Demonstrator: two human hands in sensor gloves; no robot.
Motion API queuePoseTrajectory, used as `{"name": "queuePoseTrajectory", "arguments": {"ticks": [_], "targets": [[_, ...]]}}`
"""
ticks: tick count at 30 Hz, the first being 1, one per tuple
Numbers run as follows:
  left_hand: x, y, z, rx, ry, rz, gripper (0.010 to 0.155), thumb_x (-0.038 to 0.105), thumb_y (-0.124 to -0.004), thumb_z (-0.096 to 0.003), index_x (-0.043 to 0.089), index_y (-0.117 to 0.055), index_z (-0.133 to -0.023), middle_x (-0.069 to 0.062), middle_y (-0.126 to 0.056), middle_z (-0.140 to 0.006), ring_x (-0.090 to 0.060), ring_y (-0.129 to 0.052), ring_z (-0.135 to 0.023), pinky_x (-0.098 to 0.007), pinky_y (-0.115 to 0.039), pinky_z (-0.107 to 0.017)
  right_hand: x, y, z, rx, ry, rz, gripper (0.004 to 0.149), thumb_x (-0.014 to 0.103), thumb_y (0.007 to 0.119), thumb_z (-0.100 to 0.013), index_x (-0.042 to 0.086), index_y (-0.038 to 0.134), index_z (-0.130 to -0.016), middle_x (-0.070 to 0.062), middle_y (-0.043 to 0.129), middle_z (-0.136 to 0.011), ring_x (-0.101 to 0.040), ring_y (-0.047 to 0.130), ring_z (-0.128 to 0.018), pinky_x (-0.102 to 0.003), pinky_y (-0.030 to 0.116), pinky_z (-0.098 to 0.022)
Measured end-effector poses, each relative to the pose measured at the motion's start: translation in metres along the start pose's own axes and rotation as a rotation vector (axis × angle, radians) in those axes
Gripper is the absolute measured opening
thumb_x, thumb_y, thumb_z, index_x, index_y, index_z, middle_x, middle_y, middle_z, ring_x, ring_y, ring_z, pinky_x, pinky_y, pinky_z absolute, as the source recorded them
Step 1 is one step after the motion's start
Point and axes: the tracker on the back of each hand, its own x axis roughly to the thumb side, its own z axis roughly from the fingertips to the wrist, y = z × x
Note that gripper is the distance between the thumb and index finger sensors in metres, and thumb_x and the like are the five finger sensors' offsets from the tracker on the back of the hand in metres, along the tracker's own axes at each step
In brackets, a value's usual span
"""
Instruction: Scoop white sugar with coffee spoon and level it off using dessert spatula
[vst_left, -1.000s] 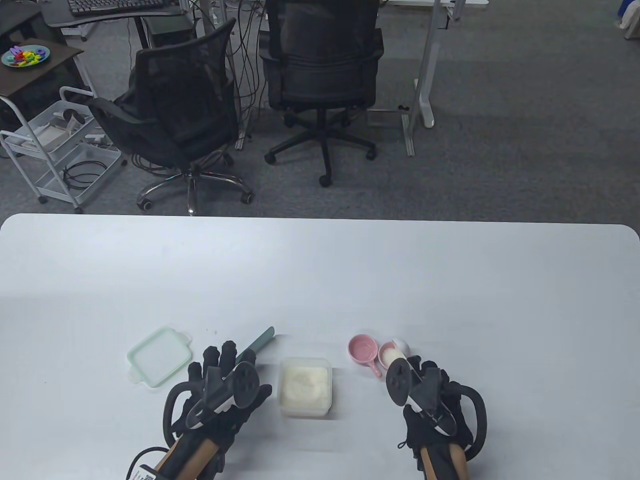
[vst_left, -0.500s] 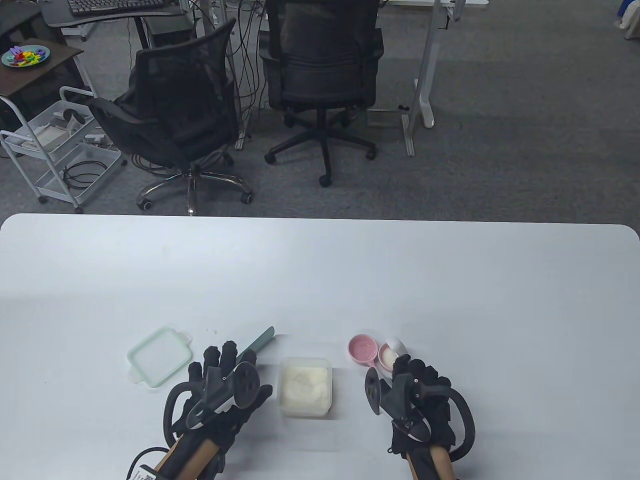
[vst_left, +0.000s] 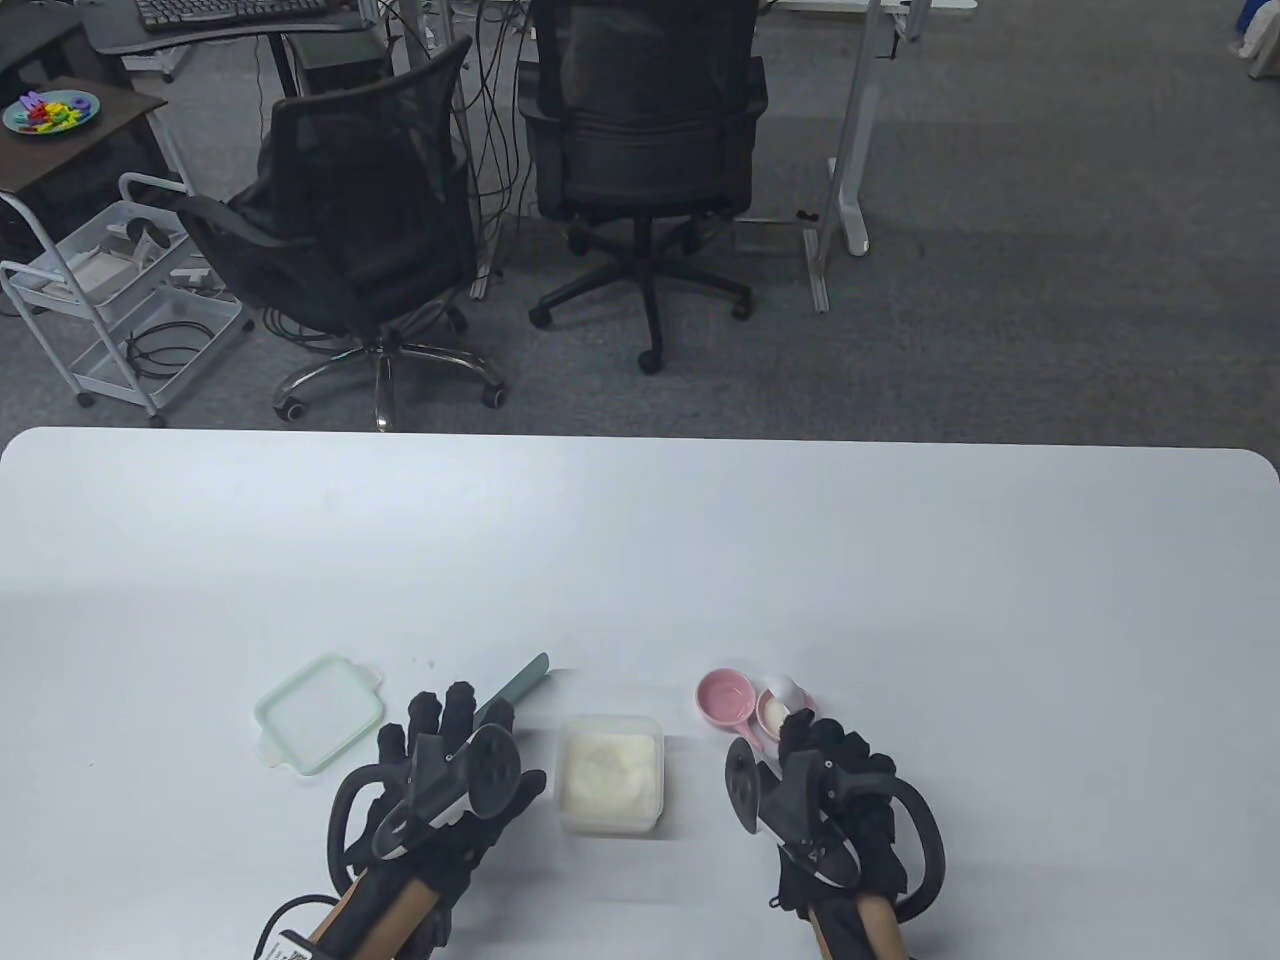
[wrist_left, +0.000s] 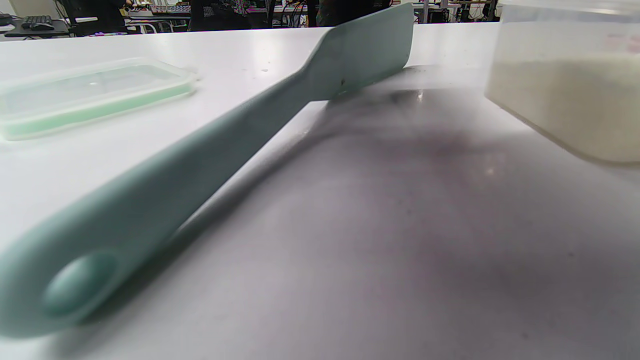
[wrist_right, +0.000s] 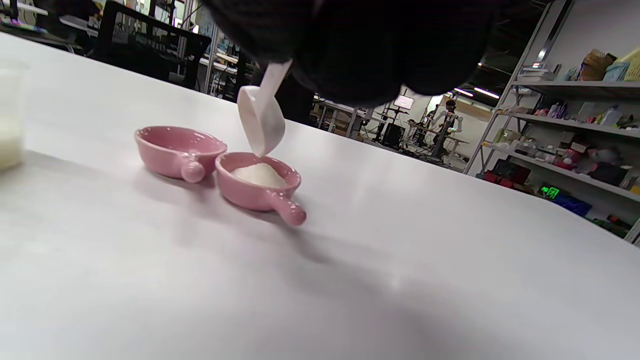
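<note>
My right hand (vst_left: 812, 742) pinches the handle of a white coffee spoon (wrist_right: 261, 117). The spoon's bowl hangs tipped just above a small pink dish (wrist_right: 257, 182) that holds a heap of white sugar. An empty pink dish (vst_left: 727, 697) stands touching it on the left. The clear tub of sugar (vst_left: 610, 772) sits between my hands. My left hand (vst_left: 445, 735) lies over the handle of the green dessert spatula (vst_left: 522, 685). In the left wrist view the spatula (wrist_left: 250, 135) shows with no fingers around it.
The tub's green lid (vst_left: 318, 712) lies flat to the left of my left hand. The white table (vst_left: 640, 560) stretches bare behind the objects. Office chairs and a cart stand on the floor beyond the far edge.
My right hand has shifted left and rolled over, so its tracker now faces left, and the spoon has tipped over the sugar dish. The left hand and spatula have stayed put.
</note>
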Motion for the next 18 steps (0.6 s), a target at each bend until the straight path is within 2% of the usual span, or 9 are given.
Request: {"name": "queuePoseTrajectory", "arguments": {"ticks": [9,18], "targets": [[-0.001,0.000,0.000,0.009,0.007,0.003,0.082,0.074,-0.055,-0.0554,0.036,-0.029,-0.123,-0.010,-0.020,-0.132,-0.050,-0.029,-0.122,-0.071,-0.036,-0.081,-0.014,0.000,-0.003,-0.057,-0.064,-0.380,0.053,0.021,0.067,-0.063,0.014,0.052,-0.114,-0.012,0.078,-0.092,-0.023,0.087,-0.067,-0.053,0.072,-0.068],[-0.001,-0.001,-0.001,0.009,0.009,-0.004,0.082,0.074,-0.055,-0.0552,0.036,-0.029,-0.123,-0.010,-0.020,-0.131,-0.050,-0.030,-0.122,-0.071,-0.036,-0.082,-0.033,0.015,-0.014,-0.006,-0.142,-0.855,0.056,0.019,0.065,-0.063,0.009,0.048,-0.115,-0.013,0.074,-0.096,-0.025,0.087,-0.072,-0.058,0.067,-0.070]]}}
